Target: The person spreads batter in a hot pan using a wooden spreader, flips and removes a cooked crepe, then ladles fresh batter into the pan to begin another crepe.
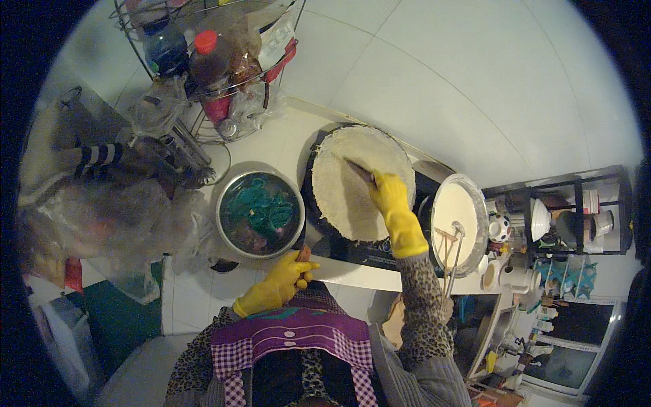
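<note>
My right hand (pixel 391 208), in a yellow rubber glove, grips a dark flat scraper (pixel 358 169). The scraper's edge lies over a pale, thin round pancake (pixel 351 213) that covers most of a black round griddle (pixel 311 203). My left hand (pixel 279 282), also gloved in yellow, is by the counter's front edge. A reddish-brown, handle-like piece (pixel 304 253) sticks up from its fingers; what it belongs to is unclear. Just beyond that hand stands a metal bowl (pixel 219 231) holding liquid and green cloth-like material (pixel 262 203).
Right of the griddle, a large bowl (pixel 478 203) of white batter holds a ladle (pixel 457 231) and a wooden T-shaped spreader (pixel 446 239). A wire rack (pixel 224 94) with bottles and plastic bags (pixel 101 213) stand left. A black dish rack (pixel 580 213) is at right.
</note>
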Available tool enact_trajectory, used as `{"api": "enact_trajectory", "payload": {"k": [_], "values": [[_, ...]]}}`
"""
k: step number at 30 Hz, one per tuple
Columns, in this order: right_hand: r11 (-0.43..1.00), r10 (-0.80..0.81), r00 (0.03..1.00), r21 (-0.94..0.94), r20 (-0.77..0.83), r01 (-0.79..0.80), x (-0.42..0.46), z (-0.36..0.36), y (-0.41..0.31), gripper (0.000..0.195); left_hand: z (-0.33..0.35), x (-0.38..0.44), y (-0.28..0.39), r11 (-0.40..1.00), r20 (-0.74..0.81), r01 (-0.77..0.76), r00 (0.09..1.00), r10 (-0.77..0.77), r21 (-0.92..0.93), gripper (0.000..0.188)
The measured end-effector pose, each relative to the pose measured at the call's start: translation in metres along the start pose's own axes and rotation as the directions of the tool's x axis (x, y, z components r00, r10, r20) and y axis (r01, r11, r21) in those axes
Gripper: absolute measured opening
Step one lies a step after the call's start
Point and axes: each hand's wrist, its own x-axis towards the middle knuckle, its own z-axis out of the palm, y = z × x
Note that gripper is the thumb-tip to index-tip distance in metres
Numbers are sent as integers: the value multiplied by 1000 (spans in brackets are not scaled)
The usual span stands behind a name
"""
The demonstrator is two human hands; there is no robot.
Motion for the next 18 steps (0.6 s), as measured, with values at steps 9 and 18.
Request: {"api": "enact_trajectory", "payload": {"k": [9,18], "values": [[995,16,996,-100,86,-8,81,20,-38,24,10,-14,0,995,-38,2,999,2,102,20],[943,-93,980,-301,177,144,30,49,-26,25,23,-8,5,991,-41,-129,991,131,42,25]]}}
